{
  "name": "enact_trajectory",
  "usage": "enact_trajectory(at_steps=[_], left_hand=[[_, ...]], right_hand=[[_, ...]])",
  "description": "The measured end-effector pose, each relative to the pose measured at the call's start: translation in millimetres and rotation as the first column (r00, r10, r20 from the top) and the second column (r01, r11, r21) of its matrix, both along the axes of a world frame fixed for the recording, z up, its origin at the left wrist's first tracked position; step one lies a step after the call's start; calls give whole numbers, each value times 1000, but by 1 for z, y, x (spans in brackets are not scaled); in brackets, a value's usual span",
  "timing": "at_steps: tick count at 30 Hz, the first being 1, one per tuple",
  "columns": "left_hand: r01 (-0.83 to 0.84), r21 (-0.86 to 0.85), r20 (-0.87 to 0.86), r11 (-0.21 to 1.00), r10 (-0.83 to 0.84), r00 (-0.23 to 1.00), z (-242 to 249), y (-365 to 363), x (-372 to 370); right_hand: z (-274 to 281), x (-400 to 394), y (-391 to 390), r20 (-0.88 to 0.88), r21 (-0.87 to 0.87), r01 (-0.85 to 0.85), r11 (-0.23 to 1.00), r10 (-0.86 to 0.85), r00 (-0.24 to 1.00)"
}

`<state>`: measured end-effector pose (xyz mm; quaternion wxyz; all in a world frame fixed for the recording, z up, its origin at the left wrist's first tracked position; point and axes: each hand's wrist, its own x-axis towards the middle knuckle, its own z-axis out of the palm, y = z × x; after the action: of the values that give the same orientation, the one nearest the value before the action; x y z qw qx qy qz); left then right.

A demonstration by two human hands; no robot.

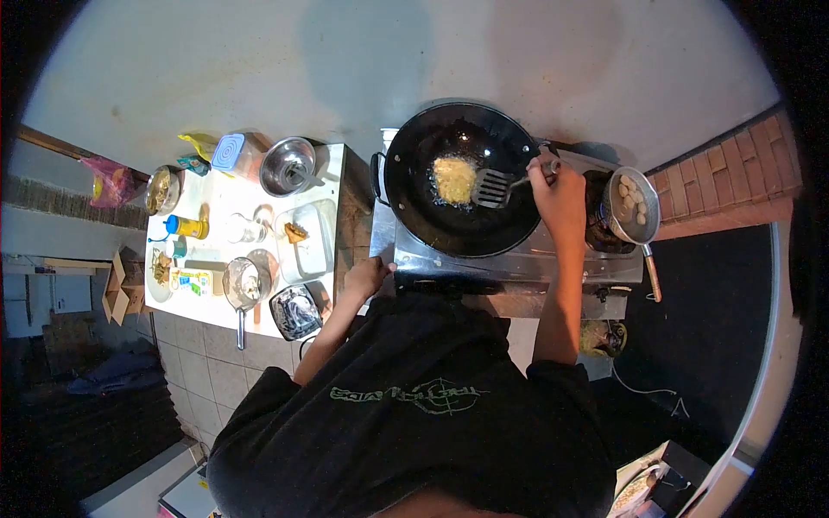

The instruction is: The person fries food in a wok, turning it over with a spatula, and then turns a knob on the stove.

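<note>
A black wok (pixel 414 220) sits on the steel stove (pixel 509 267), with a golden piece of food (pixel 454 180) frying in bubbling oil. My right hand (pixel 554 183) is closed round the handle of a slotted spatula (pixel 492 187), whose blade lies in the wok against the right edge of the food. My left hand (pixel 367 276) rests at the stove's front left corner, below the wok; its fingers are partly hidden and too small to make out.
Right of the wok, a strainer pan (pixel 641 226) holds several pale round pieces. On the white table (pixel 216 312) at left are a steel bowl (pixel 287 167), a plastic container (pixel 304 263), a sieve (pixel 247 282), a black dish (pixel 295 312) and a yellow bottle (pixel 188 226).
</note>
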<state>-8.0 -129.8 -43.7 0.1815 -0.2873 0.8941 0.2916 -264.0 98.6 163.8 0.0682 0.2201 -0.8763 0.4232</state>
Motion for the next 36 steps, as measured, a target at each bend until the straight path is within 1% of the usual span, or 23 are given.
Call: enact_trajectory(at_steps=[1,2,4,5,7,8,10,11,13,14,16,17,19,20,22,23,25,29,31,35,36], left_hand=[[3,0,-2,1000,-3,1000,-1,-1,0],[10,-4,4,1000,-10,1000,-4,-2,0],[14,-9,7,1000,-14,1000,-5,-3,-1],[16,-12,11,1000,-16,1000,-6,-3,-1],[16,-12,18,1000,-16,1000,-4,-2,0],[6,-13,6,1000,-6,1000,-3,-1,0],[-3,-13,-4,1000,3,1000,-3,0,1],[5,-9,-9,1000,-5,1000,-6,-1,2],[13,-6,-15,1000,-13,1000,-6,-2,2],[13,1,-14,1000,-13,1000,-6,-2,1],[12,10,-12,1000,-12,1000,0,-2,0],[8,9,-4,1000,-8,1000,3,-1,-1],[8,7,4,1000,-8,1000,3,0,-1],[16,6,6,1000,-16,1000,0,-1,0],[23,4,7,1000,-23,1000,-1,-2,-1],[17,13,9,1000,-17,1000,-1,-2,-1],[11,21,12,1000,-12,1000,0,-2,-1],[13,5,4,1000,-13,1000,0,-2,1],[18,0,-2,1000,-18,1000,3,-2,0],[14,20,10,1000,-14,1000,3,-3,-1],[20,14,18,1000,-20,1000,3,-3,-1]], right_hand=[[-1,-1,0,-40,35,1,999,1,999],[-2,-2,0,-43,34,2,999,0,999],[-3,-4,-2,-9,107,-20,994,21,1000],[-3,-5,-2,-11,107,-22,994,23,1000],[-2,-3,-1,41,25,6,1000,-7,999],[-2,-4,0,42,28,5,1000,-6,999],[-2,-4,0,-23,47,2,999,0,1000],[-2,-4,-1,-23,47,1,999,0,1000],[-3,-4,-2,-63,150,24,988,-15,998],[-3,-5,-2,-64,150,24,988,-15,998],[-2,-7,0,32,4,5,1000,-5,999],[1,-7,1,33,5,5,1000,-5,999],[7,-5,1,-16,99,14,995,-12,1000],[5,-5,0,-16,99,16,995,-15,1000],[0,-4,-1,-93,142,28,989,-15,996],[2,-4,-2,-93,141,26,990,-13,996],[6,-4,-1,34,78,1,997,-3,999],[2,-11,2,14,45,-8,999,7,1000],[1,-11,0,-42,88,-32,996,36,998],[2,-12,-2,-26,123,-71,990,75,997],[5,-11,-3,-11,65,-69,995,70,997]])
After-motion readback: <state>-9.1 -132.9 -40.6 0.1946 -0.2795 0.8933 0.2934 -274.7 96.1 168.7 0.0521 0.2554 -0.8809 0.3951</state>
